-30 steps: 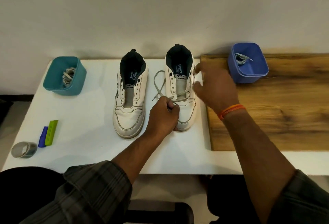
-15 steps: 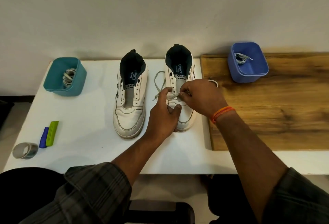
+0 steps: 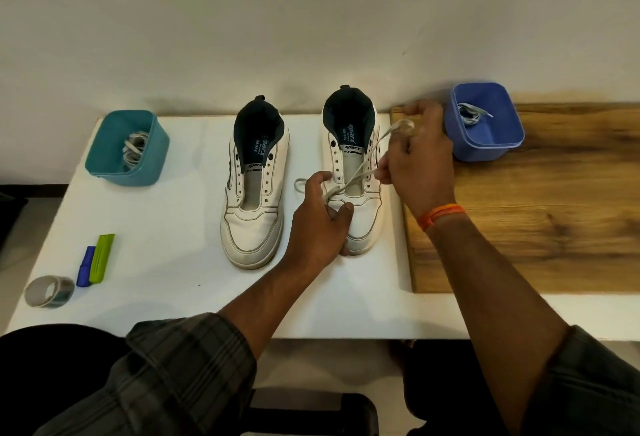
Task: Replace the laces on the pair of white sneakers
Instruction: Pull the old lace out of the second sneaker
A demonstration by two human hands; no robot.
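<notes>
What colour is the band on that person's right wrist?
Orange. The band shows clearly in the head view, just below the right hand.

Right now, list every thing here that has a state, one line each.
Left sneaker: upright, no lace, eyelets empty.
Right sneaker: upright, lace only at its lower eyelets.
Lace: pulled taut toward the right hand.
Left hand: steadies the right sneaker's toe, lace by its thumb.
Right hand: grips the lace.
Teal bin: open, holds laces.
Blue bin: open, holds a lace.
</notes>
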